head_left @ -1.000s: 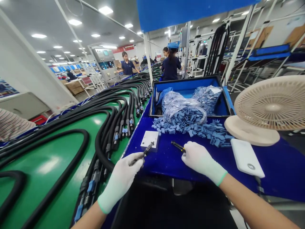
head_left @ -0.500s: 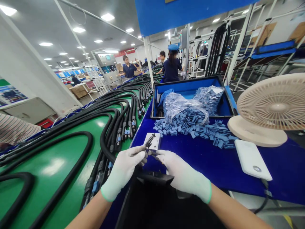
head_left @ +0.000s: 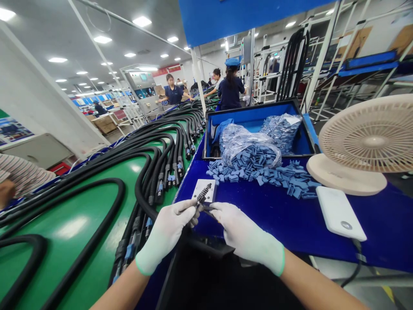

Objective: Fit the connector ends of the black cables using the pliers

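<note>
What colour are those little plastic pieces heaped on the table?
The little plastic pieces are blue, a paler blue than the table cover; the head view shows them.

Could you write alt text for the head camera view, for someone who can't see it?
Two white-gloved hands, left hand and right hand, meet over a blue bench, the left holding a small black ribbed part. Beyond lie loose blue clips; black cables cross a green belt.

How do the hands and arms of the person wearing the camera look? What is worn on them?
The left hand and the right hand each wear a thin, close-fitting white knit glove. Each glove ends at the wrist in a narrow green cuff edge. Above the cuffs both forearms are bare; no sleeves, watch or markings show.
</note>
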The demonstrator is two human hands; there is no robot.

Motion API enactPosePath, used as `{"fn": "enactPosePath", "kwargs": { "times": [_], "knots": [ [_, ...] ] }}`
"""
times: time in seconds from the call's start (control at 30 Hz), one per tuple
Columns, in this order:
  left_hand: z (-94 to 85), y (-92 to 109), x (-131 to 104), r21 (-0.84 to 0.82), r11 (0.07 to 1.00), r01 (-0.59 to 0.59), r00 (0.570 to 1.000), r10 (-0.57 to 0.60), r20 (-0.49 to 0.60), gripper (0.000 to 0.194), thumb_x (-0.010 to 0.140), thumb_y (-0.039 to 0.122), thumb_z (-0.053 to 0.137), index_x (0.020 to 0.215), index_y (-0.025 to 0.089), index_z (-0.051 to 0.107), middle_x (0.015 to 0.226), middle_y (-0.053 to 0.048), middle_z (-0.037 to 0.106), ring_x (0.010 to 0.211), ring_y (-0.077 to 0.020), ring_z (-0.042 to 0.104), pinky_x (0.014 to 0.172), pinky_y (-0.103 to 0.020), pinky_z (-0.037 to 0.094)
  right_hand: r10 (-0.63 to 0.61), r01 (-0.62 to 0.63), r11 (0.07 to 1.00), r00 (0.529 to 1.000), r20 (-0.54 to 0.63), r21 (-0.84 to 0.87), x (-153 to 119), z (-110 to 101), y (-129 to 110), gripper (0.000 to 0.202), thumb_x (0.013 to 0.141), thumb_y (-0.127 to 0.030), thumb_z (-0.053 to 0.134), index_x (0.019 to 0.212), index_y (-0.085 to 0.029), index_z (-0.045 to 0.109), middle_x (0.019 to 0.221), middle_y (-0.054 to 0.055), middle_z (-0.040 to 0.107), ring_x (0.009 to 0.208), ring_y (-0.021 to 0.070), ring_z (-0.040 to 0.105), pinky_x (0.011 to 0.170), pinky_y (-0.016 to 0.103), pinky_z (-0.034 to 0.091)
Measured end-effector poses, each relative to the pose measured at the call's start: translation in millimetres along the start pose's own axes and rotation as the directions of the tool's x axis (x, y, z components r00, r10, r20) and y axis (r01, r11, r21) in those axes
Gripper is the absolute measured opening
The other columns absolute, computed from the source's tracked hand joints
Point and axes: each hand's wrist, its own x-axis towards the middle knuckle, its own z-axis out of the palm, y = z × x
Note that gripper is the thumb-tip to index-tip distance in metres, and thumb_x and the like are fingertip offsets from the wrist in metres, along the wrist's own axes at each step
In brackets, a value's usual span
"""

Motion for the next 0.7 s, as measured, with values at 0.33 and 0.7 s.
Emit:
{"fn": "enactPosePath", "kwargs": {
  "times": [0.33,0.7],
  "knots": [
    [1.0,2.7,3.7,0.115,0.992,-0.049,0.998,0.045,0.035,0.045,0.089,0.043,0.062,0.126,0.017,0.069,0.093,-0.006,0.077,0.083,-0.0244,0.072,0.079,-0.034,0.055,0.119,-0.117,0.983,0.993,0.007,-0.139,1.8,5.7,2.3,0.030,0.072,0.003,0.048,0.091,-0.019,0.055,0.096,0.006,0.060,0.086,0.0205,0.054,0.079,0.032,0.046],
    [14.1,24.4,17.8,0.401,0.884,-0.240,0.968,0.250,0.029,0.040,0.094,0.040,0.058,0.126,0.021,0.071,0.126,-0.006,0.073,0.117,-0.0282,0.067,0.106,-0.037,0.048,0.285,-0.286,0.957,0.958,0.022,0.041,-0.4,-6.7,-2.2,0.041,0.090,-0.026,0.065,0.129,-0.019,0.056,0.115,0.011,0.068,0.098,0.0257,0.064,0.084,0.034,0.046]
  ]
}}
